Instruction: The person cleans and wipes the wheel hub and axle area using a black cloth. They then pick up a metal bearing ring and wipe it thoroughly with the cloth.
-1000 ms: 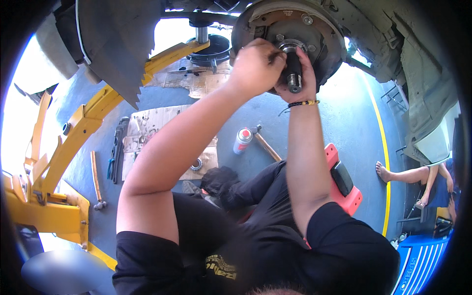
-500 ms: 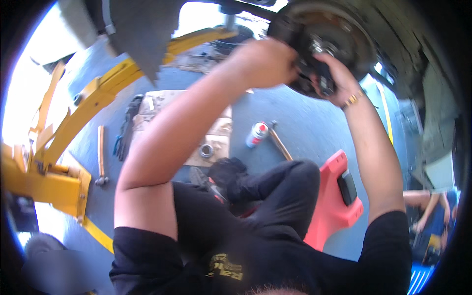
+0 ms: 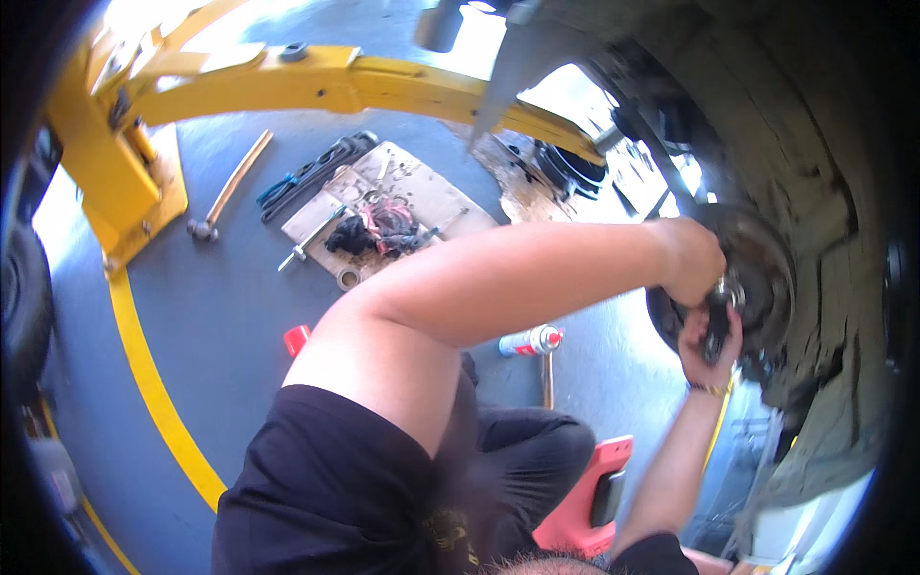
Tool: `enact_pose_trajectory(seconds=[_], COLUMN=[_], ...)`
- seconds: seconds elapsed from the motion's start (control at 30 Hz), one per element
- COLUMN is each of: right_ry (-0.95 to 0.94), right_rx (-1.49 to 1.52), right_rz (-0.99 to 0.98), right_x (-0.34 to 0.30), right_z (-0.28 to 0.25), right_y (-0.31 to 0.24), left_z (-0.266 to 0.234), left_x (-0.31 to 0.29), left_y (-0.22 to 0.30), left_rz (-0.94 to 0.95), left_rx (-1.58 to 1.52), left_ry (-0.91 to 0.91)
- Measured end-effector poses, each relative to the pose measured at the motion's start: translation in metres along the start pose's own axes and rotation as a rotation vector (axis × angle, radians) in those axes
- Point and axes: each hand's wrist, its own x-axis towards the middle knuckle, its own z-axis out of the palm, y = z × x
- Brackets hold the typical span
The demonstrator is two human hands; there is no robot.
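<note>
My left hand (image 3: 692, 264) is closed in front of a round, rusty brake assembly (image 3: 767, 257) under the raised vehicle. Whatever its fingers grip is hidden behind the knuckles. Just below it, my right hand (image 3: 704, 350), with a gold-coloured band at the wrist, wraps around a dark, cylinder-like tool or part (image 3: 715, 328); its exact kind is unclear. A small shiny metal piece shows by the hub, close to both hands.
A yellow lift arm (image 3: 383, 84) spans the upper left. Cardboard (image 3: 431, 187) on the floor bears rags and small parts. Nearby lie a hammer (image 3: 230, 187), a spray can (image 3: 532, 341) and a red creeper seat (image 3: 585, 498). Vehicle underbody (image 3: 795, 115) hangs overhead at right.
My view has swung left, so the brake assembly and both hands now appear farther right and lower. Both hands stay close together at the hub, the right still around the dark piece.
</note>
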Motion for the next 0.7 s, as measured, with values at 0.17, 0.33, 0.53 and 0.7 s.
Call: enact_pose_trajectory(seconds=[0.17,0.33,0.53,0.7], right_ry=[0.447,-0.159,-0.524,0.021], right_rx=[-0.626,0.292,0.777,-0.250], right_rz=[0.131,-0.101,-0.512,0.016], right_x=[-0.010,0.012,0.038,-0.011], right_z=[0.031,-0.003,0.003,0.010], right_y=[-0.038,-0.001,0.047,-0.014], left_z=[-0.016,-0.027,-0.038,-0.043], left_x=[0.012,0.033,0.015,0.002], left_y=[0.003,0.014,0.022,0.012], left_rz=[-0.005,0.101,0.093,0.045], left_rx=[0.136,0.155,0.106,0.103], left_ry=[0.053,-0.032,-0.177,-0.199])
